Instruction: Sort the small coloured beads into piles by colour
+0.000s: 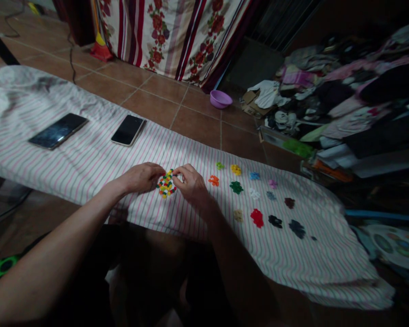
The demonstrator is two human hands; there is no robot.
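Observation:
Both my hands work at a small heap of mixed coloured pieces (165,185), in yellow, green, red, orange and white, on the striped cloth (98,168). At the heap's left edge is my left hand (146,176), its fingers bent together at the pieces; whether it holds one is hidden. From the right, my right hand (191,184) has thumb and forefinger pinched at the heap's upper edge, on something too small to make out. Right of my hands lie single-colour piles, among them orange pieces (213,180), dark green pieces (236,187) and red pieces (256,218).
Two phones lie on the cloth at left, a larger one (59,131) and a smaller one (128,130). Beyond are a purple basin (221,99), a patterned curtain (170,36) and a red dustpan (101,51). Piled clothes (341,91) fill the right side.

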